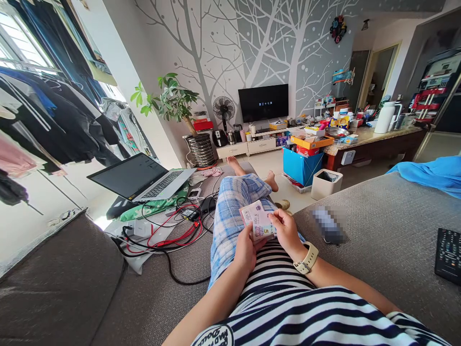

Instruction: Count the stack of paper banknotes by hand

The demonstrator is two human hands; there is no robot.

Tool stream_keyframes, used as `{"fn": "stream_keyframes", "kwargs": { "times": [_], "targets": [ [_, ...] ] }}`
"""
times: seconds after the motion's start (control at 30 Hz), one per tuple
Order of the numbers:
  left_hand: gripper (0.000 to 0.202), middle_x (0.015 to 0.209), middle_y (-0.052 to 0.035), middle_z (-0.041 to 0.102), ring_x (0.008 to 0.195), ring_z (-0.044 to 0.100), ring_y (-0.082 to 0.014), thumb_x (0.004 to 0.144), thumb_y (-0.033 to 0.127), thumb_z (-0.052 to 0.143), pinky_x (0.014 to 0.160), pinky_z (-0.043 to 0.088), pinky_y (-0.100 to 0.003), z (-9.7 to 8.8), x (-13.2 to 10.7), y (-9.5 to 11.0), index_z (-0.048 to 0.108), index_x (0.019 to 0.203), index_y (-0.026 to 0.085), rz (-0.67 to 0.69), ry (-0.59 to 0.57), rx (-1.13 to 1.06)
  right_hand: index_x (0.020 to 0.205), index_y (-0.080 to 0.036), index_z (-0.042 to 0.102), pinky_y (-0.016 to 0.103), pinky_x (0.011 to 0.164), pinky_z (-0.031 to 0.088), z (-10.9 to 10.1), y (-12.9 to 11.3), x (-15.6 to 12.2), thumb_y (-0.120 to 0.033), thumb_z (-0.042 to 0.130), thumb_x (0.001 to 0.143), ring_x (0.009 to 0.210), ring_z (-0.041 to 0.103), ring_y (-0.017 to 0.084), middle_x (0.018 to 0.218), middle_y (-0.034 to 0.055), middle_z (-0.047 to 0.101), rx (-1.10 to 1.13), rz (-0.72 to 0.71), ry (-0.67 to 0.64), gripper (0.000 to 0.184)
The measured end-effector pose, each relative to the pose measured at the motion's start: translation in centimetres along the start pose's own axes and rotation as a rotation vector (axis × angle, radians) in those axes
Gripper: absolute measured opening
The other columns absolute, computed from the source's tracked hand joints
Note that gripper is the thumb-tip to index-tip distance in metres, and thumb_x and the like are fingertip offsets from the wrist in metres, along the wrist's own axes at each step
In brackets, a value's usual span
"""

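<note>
A small stack of banknotes (260, 220), pale pink and purple with a 5 on the front one, is held above my lap between both hands. My left hand (247, 250) grips the stack from its lower left side, thumb on the front. At the upper right edge, the thumb and fingers of my right hand (286, 231) pinch a note. The notes overlap at slightly different angles, so their number is unclear. Beneath them are blue checked trousers (230, 211) and a striped shirt (281, 269).
An open laptop (144, 178) sits left on the sofa, with tangled red and black cables (180, 235) beside it. Right of me lie a blurred object (327, 225) and a remote control (448, 257). Beyond are a white bin (326, 185) and a blue box (301, 167).
</note>
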State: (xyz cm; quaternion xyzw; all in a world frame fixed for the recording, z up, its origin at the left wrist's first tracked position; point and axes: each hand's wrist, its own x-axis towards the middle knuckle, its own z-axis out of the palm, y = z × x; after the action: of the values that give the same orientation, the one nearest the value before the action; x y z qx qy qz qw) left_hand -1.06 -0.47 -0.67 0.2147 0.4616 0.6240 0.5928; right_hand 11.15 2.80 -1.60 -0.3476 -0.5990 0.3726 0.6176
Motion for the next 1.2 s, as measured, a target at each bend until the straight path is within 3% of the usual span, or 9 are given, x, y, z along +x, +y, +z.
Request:
{"fn": "stream_keyframes", "kwargs": {
  "times": [0.37,0.8,0.93,1.03,1.2],
  "targets": [
    [0.034,0.093,-0.0114,0.074,0.082,0.07,-0.0216,0.084,0.031,0.056,0.067,0.058,-0.032,0.2,-0.2,0.1,0.065,0.11,0.013,0.02,0.003,0.007,0.075,-0.019,0.055,0.025,0.052,0.033,-0.2,-1.0,-0.4,-0.044,0.05,0.09,0.056,0.04,0.012,0.062,-0.0024,0.048,0.049,-0.014,-0.011,0.03],
    [0.033,0.095,-0.0112,0.074,0.084,0.071,-0.0226,0.082,0.029,0.056,0.072,0.058,-0.034,0.2,-0.2,-0.1,0.065,0.109,0.013,0.023,0.0,-0.004,0.074,-0.02,0.056,0.026,0.05,0.033,-0.3,-0.9,-0.6,-0.053,0.049,0.089,0.052,0.043,0.014,0.057,-0.0021,0.047,0.067,0.028,-0.037,0.037],
    [0.036,0.097,-0.0141,0.074,0.087,0.071,-0.0258,0.08,0.031,0.058,0.079,0.057,-0.039,0.1,0.0,-0.4,0.065,0.108,0.01,0.008,-0.116,-0.104,0.077,-0.02,0.057,0.027,0.052,0.037,-0.2,-0.7,-0.5,-0.055,0.044,0.091,0.047,0.045,0.013,0.049,-0.0032,0.049,0.165,0.041,-0.061,0.04],
    [0.038,0.098,-0.0159,0.073,0.09,0.07,-0.028,0.078,0.031,0.059,0.084,0.055,-0.042,0.1,0.0,-0.6,0.065,0.109,0.008,-0.013,-0.182,-0.134,0.071,-0.02,0.054,0.026,0.052,0.037,-0.1,-0.4,-0.2,-0.053,0.052,0.088,0.047,0.044,0.012,0.049,-0.0048,0.046,0.156,0.039,-0.023,0.037],
    [0.037,0.101,-0.0133,0.073,0.09,0.071,-0.0261,0.074,0.024,0.064,0.086,0.054,-0.041,0.1,0.0,-0.6,0.065,0.108,0.01,0.033,-0.154,-0.131,0.076,-0.02,0.053,0.025,0.053,0.038,-0.1,0.7,0.3,-0.05,0.063,0.08,0.055,0.046,0.012,0.062,-0.0034,0.051,0.096,0.087,0.028,0.032]
  ]
}}
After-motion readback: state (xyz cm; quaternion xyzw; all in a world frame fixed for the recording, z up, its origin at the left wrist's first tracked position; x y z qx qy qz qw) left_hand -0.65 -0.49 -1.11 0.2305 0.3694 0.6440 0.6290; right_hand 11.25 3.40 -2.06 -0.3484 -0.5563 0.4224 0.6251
